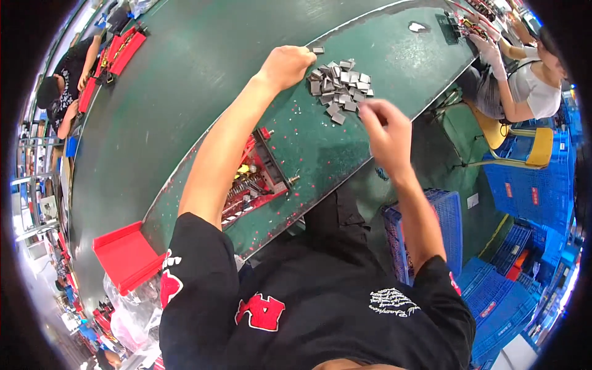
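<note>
A heap of small grey rectangular metal pieces (339,86) lies on the green worktable. My left hand (287,66) is at the heap's far left, its fingers closed together. One small metal piece (318,50) sits at those fingertips, apart from the heap, and appears pinched there. On the heap's near right side is my right hand (390,132), slightly blurred, with curled fingers and the thumb close to the index finger. Whatever it may hold is hidden. Under my left forearm stands an open red case (271,191) with metal rods and brass-coloured parts inside, partly covered by the arm.
A red sheet-metal tray (129,253) lies at the left by clear plastic bags (132,317). Blue crates (453,225) stand on the floor at right, near a yellow chair (536,148). One person works at far left, another wearing gloves at far right.
</note>
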`<state>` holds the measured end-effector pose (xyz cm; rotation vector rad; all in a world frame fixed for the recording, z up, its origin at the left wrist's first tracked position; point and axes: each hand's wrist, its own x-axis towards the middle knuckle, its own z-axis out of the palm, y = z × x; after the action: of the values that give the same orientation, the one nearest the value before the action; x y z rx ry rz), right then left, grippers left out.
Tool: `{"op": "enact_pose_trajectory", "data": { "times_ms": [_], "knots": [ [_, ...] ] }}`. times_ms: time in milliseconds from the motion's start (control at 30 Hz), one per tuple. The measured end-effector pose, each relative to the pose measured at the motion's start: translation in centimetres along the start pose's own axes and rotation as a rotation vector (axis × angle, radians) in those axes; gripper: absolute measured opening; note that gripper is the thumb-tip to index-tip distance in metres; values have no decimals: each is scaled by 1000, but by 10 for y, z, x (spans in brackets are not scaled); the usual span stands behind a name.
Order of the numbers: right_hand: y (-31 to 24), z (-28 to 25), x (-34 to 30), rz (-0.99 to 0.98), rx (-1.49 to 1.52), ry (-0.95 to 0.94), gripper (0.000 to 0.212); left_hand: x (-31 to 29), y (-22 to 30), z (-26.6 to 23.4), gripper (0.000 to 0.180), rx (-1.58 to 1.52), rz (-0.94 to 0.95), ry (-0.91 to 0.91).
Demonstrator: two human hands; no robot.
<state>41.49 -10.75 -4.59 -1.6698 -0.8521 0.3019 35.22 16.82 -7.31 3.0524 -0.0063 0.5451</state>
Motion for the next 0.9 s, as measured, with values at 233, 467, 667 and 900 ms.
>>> {"op": "enact_pose_trajectory", "data": {
  "times_ms": [233, 467, 667, 900],
  "knots": [
    [30, 55, 155, -446, -443, -108, 26, -19, 12, -44, 15, 142, -277, 228],
    [44, 85, 177, -333, -802, -313, 24, -148, 132, -153, 18, -406, -1000, 475],
    [53, 76, 205, -424, -977, -523, 27, -281, 221, -176, 13, -462, -1247, 607],
    [46, 65, 208, -162, -670, -751, 28, -346, 278, -183, 12, -494, -1417, 566]
  ]
}}
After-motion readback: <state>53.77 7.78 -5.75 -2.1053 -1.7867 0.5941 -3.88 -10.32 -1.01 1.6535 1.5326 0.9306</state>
